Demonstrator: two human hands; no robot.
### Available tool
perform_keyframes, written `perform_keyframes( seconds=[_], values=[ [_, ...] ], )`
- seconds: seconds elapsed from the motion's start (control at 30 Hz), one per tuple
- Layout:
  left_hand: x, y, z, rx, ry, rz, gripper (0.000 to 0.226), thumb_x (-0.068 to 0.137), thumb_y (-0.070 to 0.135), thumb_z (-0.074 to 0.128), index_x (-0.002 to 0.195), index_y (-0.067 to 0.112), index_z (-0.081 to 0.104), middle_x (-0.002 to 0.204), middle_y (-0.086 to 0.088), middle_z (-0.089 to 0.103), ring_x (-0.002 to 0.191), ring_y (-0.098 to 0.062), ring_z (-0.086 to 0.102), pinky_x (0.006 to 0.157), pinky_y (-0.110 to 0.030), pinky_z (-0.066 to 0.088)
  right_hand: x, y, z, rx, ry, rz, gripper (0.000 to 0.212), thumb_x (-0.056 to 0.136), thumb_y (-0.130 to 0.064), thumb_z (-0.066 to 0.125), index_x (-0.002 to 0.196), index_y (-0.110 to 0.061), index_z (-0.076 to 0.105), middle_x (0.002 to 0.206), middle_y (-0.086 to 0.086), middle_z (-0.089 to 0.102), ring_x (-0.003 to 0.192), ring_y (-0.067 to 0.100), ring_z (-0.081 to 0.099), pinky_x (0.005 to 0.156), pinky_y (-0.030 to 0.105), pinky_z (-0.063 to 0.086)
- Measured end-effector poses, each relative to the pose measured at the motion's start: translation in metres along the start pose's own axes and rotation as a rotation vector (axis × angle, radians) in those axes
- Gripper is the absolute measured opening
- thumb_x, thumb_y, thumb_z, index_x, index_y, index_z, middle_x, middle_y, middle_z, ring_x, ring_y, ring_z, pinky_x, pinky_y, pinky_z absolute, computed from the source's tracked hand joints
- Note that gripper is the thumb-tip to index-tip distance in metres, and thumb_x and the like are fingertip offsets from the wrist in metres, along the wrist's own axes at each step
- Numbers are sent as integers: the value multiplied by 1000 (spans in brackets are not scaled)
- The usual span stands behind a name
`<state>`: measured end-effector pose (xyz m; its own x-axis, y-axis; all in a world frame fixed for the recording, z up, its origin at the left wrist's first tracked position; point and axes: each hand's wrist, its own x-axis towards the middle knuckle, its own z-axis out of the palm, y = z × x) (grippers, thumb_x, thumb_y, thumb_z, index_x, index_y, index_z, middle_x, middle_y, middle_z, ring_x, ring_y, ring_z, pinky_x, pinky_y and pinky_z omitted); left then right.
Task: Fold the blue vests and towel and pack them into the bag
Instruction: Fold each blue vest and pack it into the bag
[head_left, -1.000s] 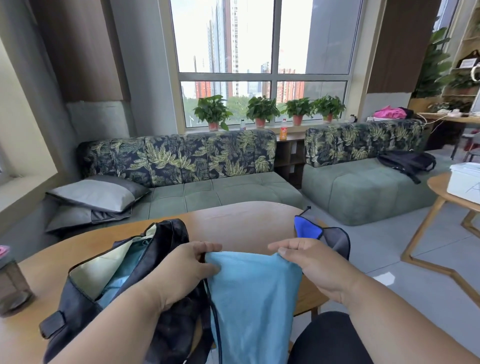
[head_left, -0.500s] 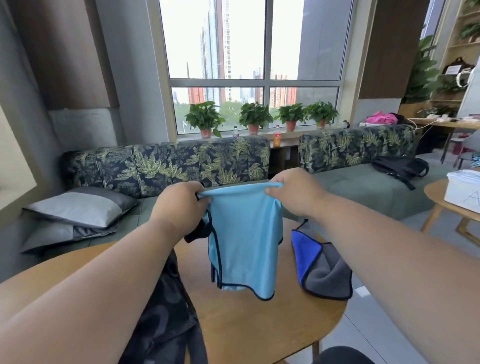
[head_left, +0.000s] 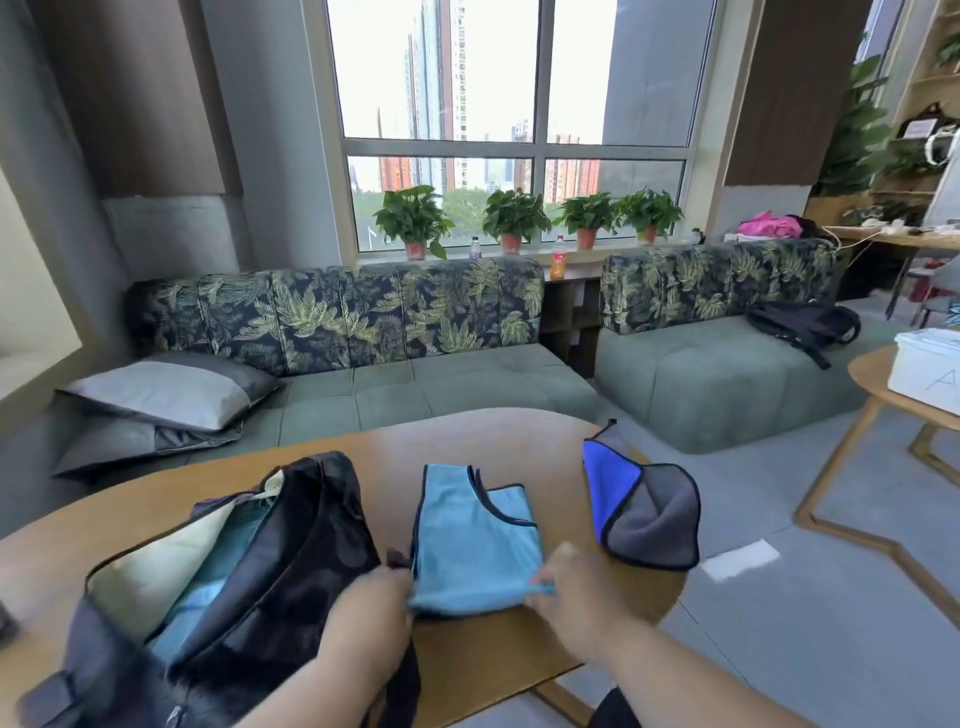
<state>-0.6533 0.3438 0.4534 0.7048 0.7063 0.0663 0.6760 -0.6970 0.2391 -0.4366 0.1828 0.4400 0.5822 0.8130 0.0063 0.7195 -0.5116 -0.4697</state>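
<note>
While sofa-backed, wooden table (head_left: 483, 441) under vest (head_left: 470, 540), bag (head_left: 291, 551).

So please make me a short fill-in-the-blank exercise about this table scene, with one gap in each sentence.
1. The light blue vest lies on the ____ table.
2. Both hands grip its ____ edge.
3. The bag, left of the vest, is ____.
4. The blue-and-grey towel lies to the vest's ____.

Missing words: wooden; near; open; right

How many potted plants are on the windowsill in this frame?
4. All stand in a row on the windowsill behind the sofa: the leftmost potted plant, the second, the third and the rightmost. None looks hidden.
</note>
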Motion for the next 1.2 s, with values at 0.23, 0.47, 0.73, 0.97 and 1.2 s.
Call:
perform_keyframes(
  seconds=[0.23, 0.47, 0.73, 0.97, 1.2],
  values=[
    [-41, -8, 19, 114, 24, 70, 11, 88, 24, 64, 93, 34, 63, 85, 8, 54, 92, -20, 62, 74, -34, 49, -38, 19, 14, -18, -96, -76, 22, 93, -44, 71, 103, -26, 79, 132, -17, 55, 122, 13, 53, 101, 25, 40],
    [-75, -9, 7, -29, 42, 84, 26, 91, 38, 57, 115, 40, 67, 101, 16, 58, 108, -11, 57, 87, -26, 46, -78, 20, -10, 146, -60, -96, 15, 92, -36, 74, 77, -38, 73, 131, -24, 61, 123, -6, 55, 108, 26, 43],
    [-98, -4, -16, -125, 104, 85, 19, 89, 38, 72, 108, 42, 72, 96, 22, 61, 100, -6, 58, 87, -23, 48, -115, 17, -25, 279, -58, -54, 9, 95, -41, 69, 96, -39, 78, 99, -28, 71, 100, -1, 64, 92, 31, 54],
    [-105, -2, -35, -254, 118, 84, 23, 80, 30, 81, 81, 48, 67, 82, 21, 61, 86, -2, 59, 78, -22, 49, -130, 7, -47, 339, -85, -64, 11, 100, -41, 66, 101, -41, 77, 102, -32, 72, 100, -6, 64, 88, 22, 52],
    [-72, 1, -77, -400, 110, 105, 14, 83, 30, 83, 80, 38, 73, 96, 20, 64, 89, 2, 64, 81, -19, 49, -107, 2, -69, 585, -24, -85, 16, 102, -29, 66, 89, -20, 70, 85, 9, 68, 71, 8, 55, 72, 32, 45]
  ],
)
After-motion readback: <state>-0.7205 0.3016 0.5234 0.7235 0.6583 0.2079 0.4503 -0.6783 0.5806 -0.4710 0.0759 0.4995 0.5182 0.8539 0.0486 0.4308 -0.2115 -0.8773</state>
